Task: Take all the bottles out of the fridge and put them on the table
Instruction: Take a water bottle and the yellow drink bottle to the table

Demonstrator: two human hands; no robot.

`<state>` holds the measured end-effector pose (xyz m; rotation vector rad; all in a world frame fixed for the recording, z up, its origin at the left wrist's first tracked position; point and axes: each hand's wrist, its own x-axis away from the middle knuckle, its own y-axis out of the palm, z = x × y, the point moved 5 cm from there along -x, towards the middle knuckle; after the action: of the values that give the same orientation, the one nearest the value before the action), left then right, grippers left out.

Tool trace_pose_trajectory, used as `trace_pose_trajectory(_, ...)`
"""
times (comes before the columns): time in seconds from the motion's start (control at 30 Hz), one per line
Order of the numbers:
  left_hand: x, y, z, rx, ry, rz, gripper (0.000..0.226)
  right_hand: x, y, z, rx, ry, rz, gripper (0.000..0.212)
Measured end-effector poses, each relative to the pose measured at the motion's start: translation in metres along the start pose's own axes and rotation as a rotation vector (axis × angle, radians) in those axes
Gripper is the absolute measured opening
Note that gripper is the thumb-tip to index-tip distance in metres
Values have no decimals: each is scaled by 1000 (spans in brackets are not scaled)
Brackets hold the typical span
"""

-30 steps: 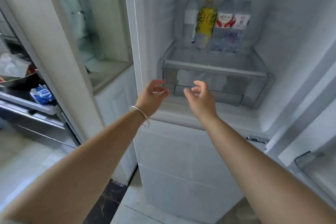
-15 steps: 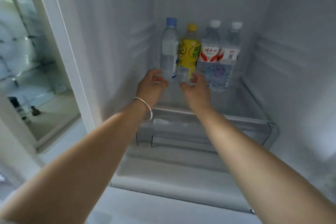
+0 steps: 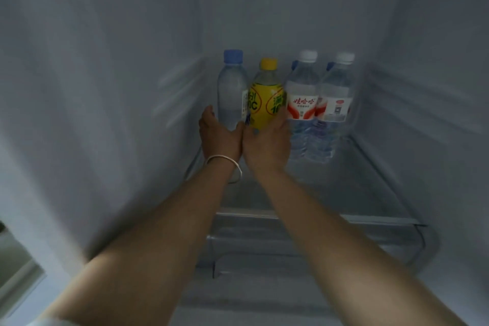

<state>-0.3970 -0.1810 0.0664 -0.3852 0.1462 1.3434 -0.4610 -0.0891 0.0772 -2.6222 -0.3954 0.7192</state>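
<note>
Bare forearms enter from 6 o'clock and converge toward the centre of the view, inside the fridge [image 3: 105, 87] compartment. At the near edge, a clear drawer [image 3: 264, 246] sits beneath a glass shelf [image 3: 370, 193]; the drawer's contents cannot be made out. A silver bangle [image 3: 227, 167] circles the left wrist. The left hand [image 3: 219, 135] is open in a cupped spread, thumb raised at 11 o'clock beside the lower body of the blue-capped bottle [image 3: 231, 98], with the palm just under and in front of it; whether the fingers have closed behind the bottle cannot be told, as they are hidden by the hand itself. The right hand [image 3: 267, 145] lies immediately at 3 o'clock of the left, the two touching along their inner edges. It cups the base of the yellow-labelled bottle [image 3: 267, 106], thumb at the bottle's left, fingers reaching round its right side; the grip appears partial, not fully closed. Both bottles stand upright on the shelf. Farther right, at 3 o'clock of the yellow one, two white-capped water bottles, the first [image 3: 301, 98] and the second [image 3: 336, 103], stand upright and touching, with red-and-white labels. All four bottles form one row at the rear of the shelf, against the back wall [image 3: 291, 8]. Image sharpness is reduced by motion blur.
</note>
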Motion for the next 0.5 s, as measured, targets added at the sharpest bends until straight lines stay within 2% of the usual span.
trace_pose_trajectory(0.2,-13,11,-7,57,-48,-100,60,-8,10,5,-27,42,7,76)
trace_pose_trajectory(0.27,-15,12,-10,53,-43,-114,33,-12,10,4,-23,59,14,76)
trace_pose_trajectory(0.3,-15,11,-10,66,-40,-114,26,-14,9,4,-26,72,22,76)
trace_pose_trajectory(0.33,-15,11,-10,75,-41,-112,28,-17,9,6,-27,88,28,76)
trace_pose_trajectory(0.43,-12,10,-6,94,-35,-108,58,-21,8,10,-20,122,25,72)
trace_pose_trajectory(0.5,-11,8,-4,112,-40,-94,43,-20,6,11,-16,124,25,71)
